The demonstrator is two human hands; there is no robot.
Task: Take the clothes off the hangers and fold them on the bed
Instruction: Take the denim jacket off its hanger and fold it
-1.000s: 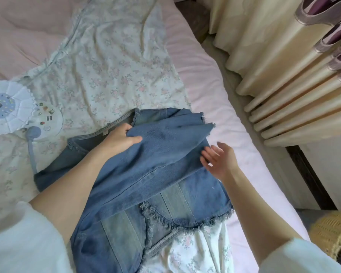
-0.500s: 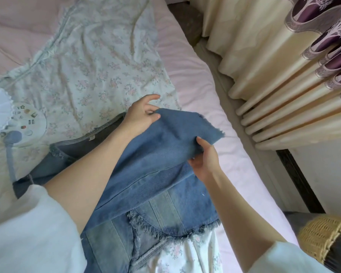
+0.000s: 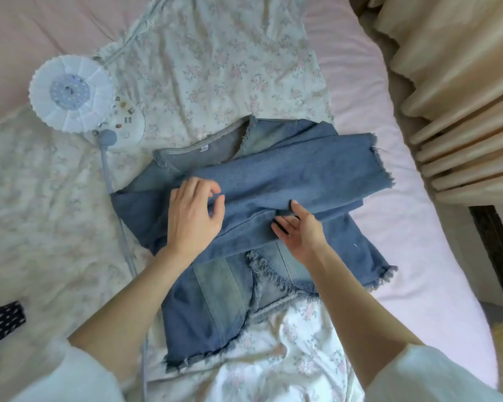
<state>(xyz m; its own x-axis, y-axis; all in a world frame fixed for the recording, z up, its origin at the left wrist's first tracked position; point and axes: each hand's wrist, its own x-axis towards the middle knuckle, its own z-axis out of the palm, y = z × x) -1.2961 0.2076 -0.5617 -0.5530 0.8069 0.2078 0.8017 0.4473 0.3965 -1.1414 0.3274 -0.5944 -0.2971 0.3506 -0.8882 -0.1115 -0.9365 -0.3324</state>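
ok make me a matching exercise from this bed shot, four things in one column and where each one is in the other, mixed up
Things:
1. denim jacket
2. white round lamp
3. dark dotted cloth
4. cream curtain

Places:
A. far left edge of the view, lower down
B. hanging to the right of the bed
C. middle of the bed, under both hands
D. upper left on the bed, its cord running down

Pairs: 1-C, 2-D, 3-A, 4-B
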